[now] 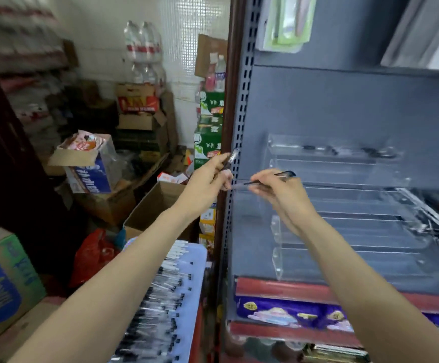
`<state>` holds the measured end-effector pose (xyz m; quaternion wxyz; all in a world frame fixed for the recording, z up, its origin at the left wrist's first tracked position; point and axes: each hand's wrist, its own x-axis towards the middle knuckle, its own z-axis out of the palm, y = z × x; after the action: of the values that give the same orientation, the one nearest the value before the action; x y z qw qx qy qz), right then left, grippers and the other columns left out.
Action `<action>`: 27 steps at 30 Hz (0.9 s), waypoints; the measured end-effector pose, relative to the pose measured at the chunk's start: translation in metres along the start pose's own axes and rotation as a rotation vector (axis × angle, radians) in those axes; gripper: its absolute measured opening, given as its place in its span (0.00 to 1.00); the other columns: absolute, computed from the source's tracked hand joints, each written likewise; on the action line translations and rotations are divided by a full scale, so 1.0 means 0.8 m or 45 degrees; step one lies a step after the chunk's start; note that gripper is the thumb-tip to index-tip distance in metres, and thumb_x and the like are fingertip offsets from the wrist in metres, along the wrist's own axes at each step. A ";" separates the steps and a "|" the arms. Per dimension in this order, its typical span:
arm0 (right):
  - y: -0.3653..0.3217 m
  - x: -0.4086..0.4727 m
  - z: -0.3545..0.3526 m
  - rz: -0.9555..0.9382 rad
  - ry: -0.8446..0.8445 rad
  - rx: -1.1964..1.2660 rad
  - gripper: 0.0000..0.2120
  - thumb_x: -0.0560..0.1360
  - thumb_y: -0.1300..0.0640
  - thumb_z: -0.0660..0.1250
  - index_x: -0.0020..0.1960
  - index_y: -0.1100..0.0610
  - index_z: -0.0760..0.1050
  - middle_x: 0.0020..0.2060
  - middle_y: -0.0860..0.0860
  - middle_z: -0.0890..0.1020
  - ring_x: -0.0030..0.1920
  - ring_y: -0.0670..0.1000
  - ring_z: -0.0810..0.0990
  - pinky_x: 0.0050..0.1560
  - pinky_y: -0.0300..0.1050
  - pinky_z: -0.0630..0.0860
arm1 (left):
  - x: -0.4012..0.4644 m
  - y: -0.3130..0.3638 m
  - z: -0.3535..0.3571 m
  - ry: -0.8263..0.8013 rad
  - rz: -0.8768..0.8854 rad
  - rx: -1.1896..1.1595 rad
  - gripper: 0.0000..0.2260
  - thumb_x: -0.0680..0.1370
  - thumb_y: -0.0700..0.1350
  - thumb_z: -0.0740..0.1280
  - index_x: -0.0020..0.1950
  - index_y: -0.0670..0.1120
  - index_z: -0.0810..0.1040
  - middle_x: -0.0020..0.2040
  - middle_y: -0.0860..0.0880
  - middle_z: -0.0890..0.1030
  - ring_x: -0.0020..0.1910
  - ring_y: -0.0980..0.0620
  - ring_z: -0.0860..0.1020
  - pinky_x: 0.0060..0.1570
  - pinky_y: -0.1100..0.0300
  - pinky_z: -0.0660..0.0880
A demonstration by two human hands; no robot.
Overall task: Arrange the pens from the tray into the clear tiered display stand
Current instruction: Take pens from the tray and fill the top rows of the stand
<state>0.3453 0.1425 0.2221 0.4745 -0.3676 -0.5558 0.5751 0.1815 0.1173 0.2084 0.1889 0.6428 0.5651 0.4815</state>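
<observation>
— Head view, talk me through it: what are the hands doing?

— I've got the left hand [208,176] pinched tight on a clear-barrelled pen [231,158], tip angled up beside the grey perforated shelf upright [242,121]. Right hand [278,189] is closed round a slim black-capped pen [273,178], lying near level.

— And the stock?

— Pale blue tray of black-capped pens [166,297] sits low, under my left forearm. Clear acrylic tiered display stand [344,205] is on the shelf, just past the right hand; a few pens [344,150] lie on its top tier.
</observation>
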 end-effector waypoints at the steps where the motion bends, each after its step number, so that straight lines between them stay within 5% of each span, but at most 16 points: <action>1: -0.011 0.002 -0.022 0.006 0.019 0.116 0.13 0.75 0.68 0.58 0.37 0.62 0.77 0.32 0.52 0.82 0.37 0.49 0.82 0.44 0.37 0.80 | 0.008 0.014 0.014 0.027 0.017 -0.047 0.13 0.80 0.38 0.59 0.65 0.43 0.69 0.41 0.54 0.77 0.32 0.60 0.76 0.37 0.66 0.75; 5: -0.042 0.017 -0.115 -0.128 0.076 0.036 0.13 0.78 0.65 0.56 0.46 0.62 0.80 0.38 0.53 0.80 0.37 0.50 0.83 0.40 0.32 0.78 | 0.042 0.063 0.076 0.146 0.072 0.065 0.02 0.76 0.45 0.67 0.48 0.49 0.76 0.38 0.54 0.80 0.28 0.62 0.73 0.32 0.67 0.71; 12: -0.070 0.050 -0.270 -0.283 0.143 -0.196 0.11 0.73 0.73 0.64 0.40 0.59 0.80 0.40 0.56 0.83 0.40 0.45 0.85 0.45 0.32 0.78 | 0.089 0.133 0.178 0.122 0.121 0.199 0.12 0.78 0.41 0.64 0.61 0.49 0.78 0.49 0.46 0.76 0.41 0.50 0.77 0.48 0.60 0.73; 16: -0.081 0.069 -0.326 -0.285 0.149 -0.192 0.08 0.75 0.70 0.64 0.44 0.59 0.79 0.38 0.54 0.82 0.37 0.44 0.84 0.47 0.32 0.78 | 0.113 0.156 0.219 0.133 0.050 0.171 0.06 0.76 0.41 0.68 0.52 0.45 0.79 0.42 0.50 0.79 0.35 0.60 0.77 0.40 0.71 0.72; 20: -0.081 0.094 -0.366 -0.354 0.261 -0.364 0.08 0.76 0.66 0.64 0.52 0.63 0.80 0.37 0.49 0.82 0.32 0.37 0.80 0.42 0.28 0.76 | 0.140 0.167 0.247 0.180 0.104 0.327 0.03 0.75 0.41 0.69 0.47 0.45 0.82 0.40 0.52 0.81 0.39 0.55 0.78 0.44 0.68 0.73; 23: -0.083 0.106 -0.387 -0.332 0.319 -0.369 0.09 0.77 0.67 0.63 0.53 0.61 0.80 0.40 0.52 0.82 0.39 0.46 0.79 0.55 0.40 0.75 | 0.164 0.164 0.262 0.203 0.112 0.437 0.04 0.75 0.42 0.69 0.49 0.46 0.82 0.41 0.53 0.79 0.37 0.60 0.75 0.40 0.74 0.68; 27: -0.092 0.116 -0.402 -0.324 0.316 -0.329 0.11 0.77 0.68 0.62 0.52 0.55 0.78 0.42 0.52 0.80 0.44 0.49 0.78 0.61 0.46 0.73 | 0.195 0.163 0.283 0.133 0.087 0.564 0.05 0.76 0.43 0.69 0.49 0.47 0.83 0.43 0.51 0.80 0.44 0.52 0.77 0.49 0.58 0.74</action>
<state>0.6355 0.3196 0.2687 0.5572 -0.4203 -0.6040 0.3848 0.4248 0.2893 0.2687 -0.0025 0.6615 0.6438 0.3845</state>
